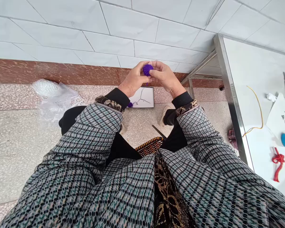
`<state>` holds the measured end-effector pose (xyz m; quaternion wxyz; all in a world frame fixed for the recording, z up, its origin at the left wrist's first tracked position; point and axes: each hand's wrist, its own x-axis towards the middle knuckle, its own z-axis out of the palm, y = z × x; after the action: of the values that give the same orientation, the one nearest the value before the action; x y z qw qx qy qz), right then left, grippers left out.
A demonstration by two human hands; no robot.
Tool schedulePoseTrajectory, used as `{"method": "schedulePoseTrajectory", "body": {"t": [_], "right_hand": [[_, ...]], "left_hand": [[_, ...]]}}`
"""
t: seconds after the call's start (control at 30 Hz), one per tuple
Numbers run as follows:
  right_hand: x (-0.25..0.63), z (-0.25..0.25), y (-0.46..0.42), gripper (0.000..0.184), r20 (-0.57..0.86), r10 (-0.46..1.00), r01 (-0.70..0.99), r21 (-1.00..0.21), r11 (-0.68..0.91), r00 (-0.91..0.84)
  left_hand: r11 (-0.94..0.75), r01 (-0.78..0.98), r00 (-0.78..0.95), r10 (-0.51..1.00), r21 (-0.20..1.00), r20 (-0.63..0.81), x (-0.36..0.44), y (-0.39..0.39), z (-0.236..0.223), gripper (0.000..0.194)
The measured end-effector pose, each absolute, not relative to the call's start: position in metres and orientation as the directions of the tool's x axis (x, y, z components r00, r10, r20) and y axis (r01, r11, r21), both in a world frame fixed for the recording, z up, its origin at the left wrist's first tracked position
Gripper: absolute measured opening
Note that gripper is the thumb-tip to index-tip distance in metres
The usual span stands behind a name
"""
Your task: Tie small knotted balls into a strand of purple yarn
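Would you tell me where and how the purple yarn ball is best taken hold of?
I'd grip the purple yarn ball lightly by opposite sides, the left hand from the left, the right hand from the right. It is round, without a handle, so opposed pressure should steady it; the purple strand below the hands is best left free.

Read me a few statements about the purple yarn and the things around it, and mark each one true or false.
1. The left hand and the right hand both touch the purple yarn ball. True.
2. A clear plastic bag lies on the floor to the person's left. True.
3. The red cord lies on the floor. False: it is on the white table.
4. The yellow cord is wound around the red cord. False: the two lie apart.
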<state>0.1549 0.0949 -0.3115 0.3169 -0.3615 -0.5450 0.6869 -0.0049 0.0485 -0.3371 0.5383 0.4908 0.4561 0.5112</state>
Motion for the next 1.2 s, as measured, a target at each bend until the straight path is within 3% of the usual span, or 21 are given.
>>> {"method": "schedulePoseTrajectory", "body": {"t": [0.1,0.23,0.37,0.47,0.57,0.63,0.73,0.83,0.93,1.07,1.2], "right_hand": [[0.155,-0.312,0.096,0.021,-0.191,0.83,-0.025,-0.971,-0.239,-0.524],[0.162,-0.31,0.107,0.024,-0.285,0.883,-0.221,-0.897,-0.382,-0.372],[0.176,-0.322,0.129,0.017,-0.271,0.929,-0.366,-0.862,-0.35,-0.252],[0.182,-0.339,0.145,0.035,-0.158,0.947,-0.331,-0.91,-0.25,-0.281],[0.178,-0.346,0.147,0.049,-0.146,0.954,-0.295,-0.929,-0.224,-0.263],[0.172,-0.342,0.139,0.043,-0.145,0.967,-0.202,-0.961,-0.188,-0.212],[0.164,-0.328,0.123,0.017,-0.116,0.984,-0.023,-0.992,-0.12,-0.134],[0.162,-0.318,0.114,0.025,-0.074,0.982,0.284,-0.959,-0.021,-0.176],[0.162,-0.317,0.113,0.022,-0.117,0.962,0.483,-0.875,0.018,-0.248],[0.164,-0.323,0.118,0.011,-0.154,0.968,0.377,-0.924,-0.07,-0.198],[0.167,-0.331,0.127,0.012,-0.143,0.982,0.244,-0.964,-0.109,-0.127]], "left_hand": [[0.072,-0.027,0.021,0.997,0.997,-0.072,0.0,0.048,-0.339,0.043],[0.074,0.088,-0.064,0.996,0.993,-0.069,0.0,0.045,-0.335,0.013],[0.09,0.216,-0.003,0.996,0.972,-0.091,0.0,0.04,-0.323,0.02],[0.054,0.26,0.032,0.997,0.964,-0.065,0.0,0.038,-0.32,0.023],[0.085,0.261,0.004,0.996,0.961,-0.09,0.001,0.038,-0.323,0.017],[0.11,0.272,0.01,0.993,0.956,-0.118,0.0,0.038,-0.325,0.017],[0.089,0.296,0.109,0.986,0.951,-0.126,-0.001,0.036,-0.323,0.02],[0.05,0.314,0.225,0.966,0.948,-0.125,-0.004,0.033,-0.316,0.021],[-0.008,0.386,0.203,0.976,0.923,-0.076,-0.011,0.034,-0.31,0.012],[-0.062,0.521,0.074,0.997,0.852,0.027,-0.018,0.037,-0.309,0.002],[-0.114,0.566,0.096,0.993,0.816,0.072,-0.019,0.039,-0.313,0.015]]}}
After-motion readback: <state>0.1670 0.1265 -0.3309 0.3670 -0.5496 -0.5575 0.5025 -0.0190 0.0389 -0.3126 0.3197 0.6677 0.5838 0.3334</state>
